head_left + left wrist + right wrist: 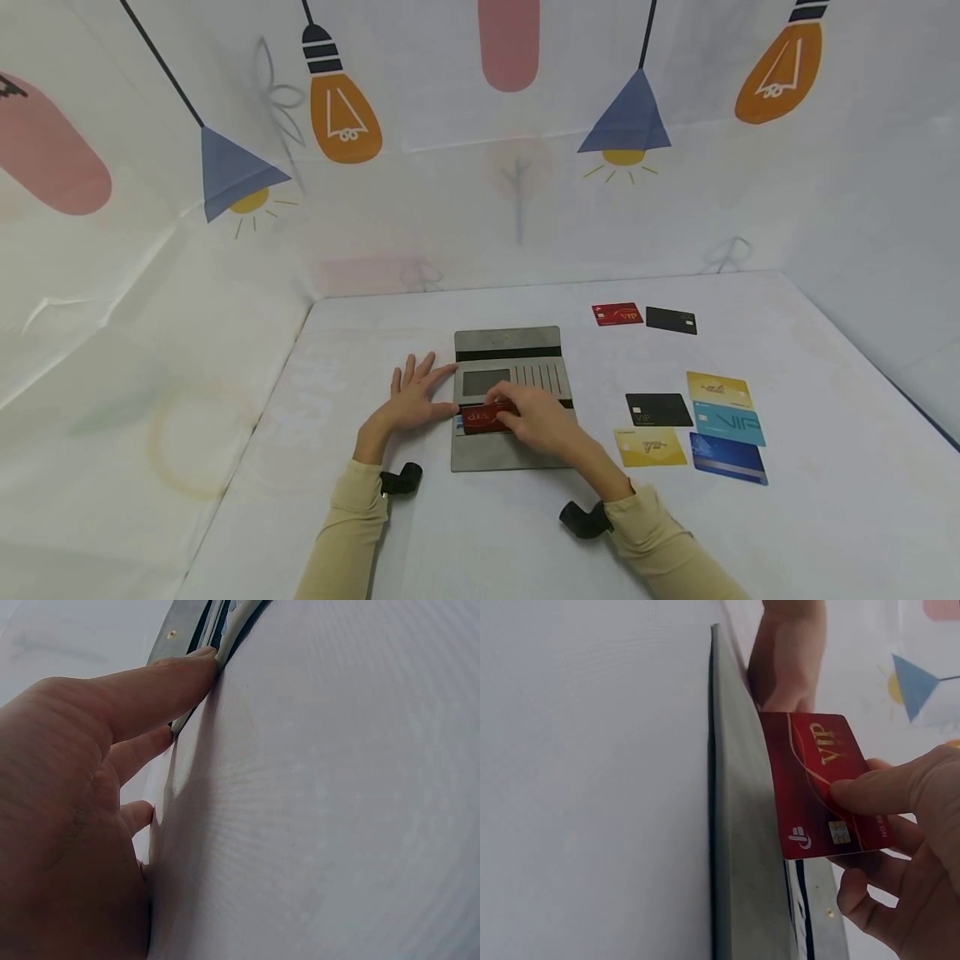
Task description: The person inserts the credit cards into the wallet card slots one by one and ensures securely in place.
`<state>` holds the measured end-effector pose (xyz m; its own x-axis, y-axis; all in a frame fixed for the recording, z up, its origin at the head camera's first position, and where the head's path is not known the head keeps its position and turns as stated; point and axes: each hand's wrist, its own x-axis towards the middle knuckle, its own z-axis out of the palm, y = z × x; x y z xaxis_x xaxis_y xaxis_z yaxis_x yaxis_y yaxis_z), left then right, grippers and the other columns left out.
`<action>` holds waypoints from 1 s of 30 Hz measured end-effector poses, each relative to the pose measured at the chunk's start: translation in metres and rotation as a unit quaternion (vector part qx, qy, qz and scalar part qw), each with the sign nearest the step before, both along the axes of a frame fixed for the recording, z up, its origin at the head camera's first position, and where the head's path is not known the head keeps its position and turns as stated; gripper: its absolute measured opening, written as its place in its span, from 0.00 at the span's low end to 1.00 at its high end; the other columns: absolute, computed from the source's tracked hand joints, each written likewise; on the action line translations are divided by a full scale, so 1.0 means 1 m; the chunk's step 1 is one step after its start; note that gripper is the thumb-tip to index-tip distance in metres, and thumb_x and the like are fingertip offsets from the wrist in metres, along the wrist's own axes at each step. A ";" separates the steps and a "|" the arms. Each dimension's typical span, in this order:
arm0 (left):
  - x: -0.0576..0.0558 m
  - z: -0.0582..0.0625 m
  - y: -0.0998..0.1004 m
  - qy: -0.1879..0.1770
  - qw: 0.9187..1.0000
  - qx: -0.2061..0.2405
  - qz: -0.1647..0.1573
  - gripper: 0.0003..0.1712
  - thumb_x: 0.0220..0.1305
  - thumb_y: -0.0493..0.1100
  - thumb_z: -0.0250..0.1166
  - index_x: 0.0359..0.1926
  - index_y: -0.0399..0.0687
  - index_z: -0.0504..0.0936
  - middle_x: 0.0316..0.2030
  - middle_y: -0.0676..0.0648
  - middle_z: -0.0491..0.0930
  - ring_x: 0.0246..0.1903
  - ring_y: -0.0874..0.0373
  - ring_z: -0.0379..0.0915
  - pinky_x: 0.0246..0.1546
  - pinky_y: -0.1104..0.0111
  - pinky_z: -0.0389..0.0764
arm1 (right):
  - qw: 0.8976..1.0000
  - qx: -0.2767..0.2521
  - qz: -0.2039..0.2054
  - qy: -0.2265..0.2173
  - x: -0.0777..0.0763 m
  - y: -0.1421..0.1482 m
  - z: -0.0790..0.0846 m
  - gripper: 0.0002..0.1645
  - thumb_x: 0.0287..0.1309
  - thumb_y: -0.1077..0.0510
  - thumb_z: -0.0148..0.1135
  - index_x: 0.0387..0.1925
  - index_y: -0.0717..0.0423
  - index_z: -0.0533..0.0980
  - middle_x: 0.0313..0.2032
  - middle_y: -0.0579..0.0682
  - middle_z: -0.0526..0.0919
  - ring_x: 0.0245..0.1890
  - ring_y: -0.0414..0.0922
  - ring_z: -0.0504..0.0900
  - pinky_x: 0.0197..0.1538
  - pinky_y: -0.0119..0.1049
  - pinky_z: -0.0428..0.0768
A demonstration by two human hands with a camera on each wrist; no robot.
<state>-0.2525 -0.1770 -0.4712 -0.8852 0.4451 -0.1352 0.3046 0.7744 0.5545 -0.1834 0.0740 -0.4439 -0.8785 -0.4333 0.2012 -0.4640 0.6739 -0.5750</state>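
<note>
An unfolded grey wallet [491,456] with card slots and a dark window pocket lies flat on the white table. My right hand [542,421] pinches a red VIP card [810,780] between thumb and fingers, over the wallet's lower half. In the right wrist view the card's edge is right at the wallet's inner side; part of the card is hidden behind the thumb. At the wallet's left side rests my left hand [408,404], fingers spread, with thumb and index fingertips at its edge. A bluish strip shows beside the red card in the head view.
To the right lie a black card [660,409], a yellow card [650,447], and a column of a yellow card [718,388], a teal card [727,425] and a blue card [727,460]. Farther back are another red card [617,314] and a dark card [671,320]. Printed sheets surround the table.
</note>
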 end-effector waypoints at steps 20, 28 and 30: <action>0.001 -0.001 0.001 0.005 1.000 -0.003 0.003 0.43 0.60 0.55 0.65 0.75 0.58 0.62 0.78 0.38 0.38 0.75 0.36 0.17 0.70 0.40 0.24 | 0.999 0.028 0.019 -0.022 0.005 -0.008 -0.011 0.33 0.58 0.61 0.70 0.63 0.55 0.70 0.55 0.53 0.78 0.51 0.48 0.79 0.53 0.45 0.81; 0.002 0.000 0.002 0.005 1.000 0.002 0.005 0.43 0.60 0.53 0.65 0.75 0.58 0.62 0.78 0.38 0.39 0.75 0.36 0.18 0.70 0.39 0.24 | 0.999 0.037 0.014 -0.029 0.007 -0.009 -0.012 0.34 0.58 0.61 0.70 0.65 0.56 0.69 0.56 0.56 0.77 0.54 0.50 0.77 0.56 0.47 0.80; 0.002 0.000 0.002 0.006 1.000 0.000 0.006 0.43 0.60 0.53 0.65 0.75 0.58 0.62 0.78 0.38 0.38 0.75 0.36 0.17 0.70 0.40 0.24 | 0.999 0.038 0.012 -0.030 0.007 -0.010 -0.012 0.34 0.58 0.61 0.69 0.65 0.56 0.68 0.57 0.56 0.77 0.55 0.51 0.77 0.57 0.48 0.79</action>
<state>-0.2509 -0.1752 -0.4709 -0.8916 0.4352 -0.1251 0.3024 0.7778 0.5510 -0.1768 0.0640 -0.4563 -0.8776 -0.4657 0.1135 -0.4460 0.7066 -0.5494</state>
